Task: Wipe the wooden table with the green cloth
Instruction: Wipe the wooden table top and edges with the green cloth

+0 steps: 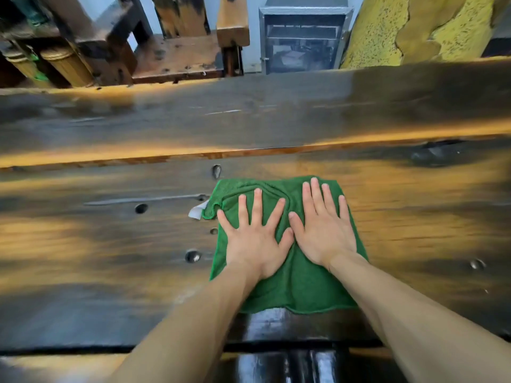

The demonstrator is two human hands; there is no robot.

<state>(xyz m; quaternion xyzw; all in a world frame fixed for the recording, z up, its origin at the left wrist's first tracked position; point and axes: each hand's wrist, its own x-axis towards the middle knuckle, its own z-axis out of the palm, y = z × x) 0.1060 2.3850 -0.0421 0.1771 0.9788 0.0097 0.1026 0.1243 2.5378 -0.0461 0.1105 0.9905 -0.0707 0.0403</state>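
Left hand [253, 239] and right hand [320, 228] press flat, fingers spread, on green cloth [293, 275] | cloth lies mid-tabletop [110, 244], near edge | advice: keep palms even, sweep overlapping passes along grain.

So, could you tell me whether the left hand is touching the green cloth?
Touching. The head view shows the left hand lying flat on the green cloth, fingers spread straight across it, with no gap visible.
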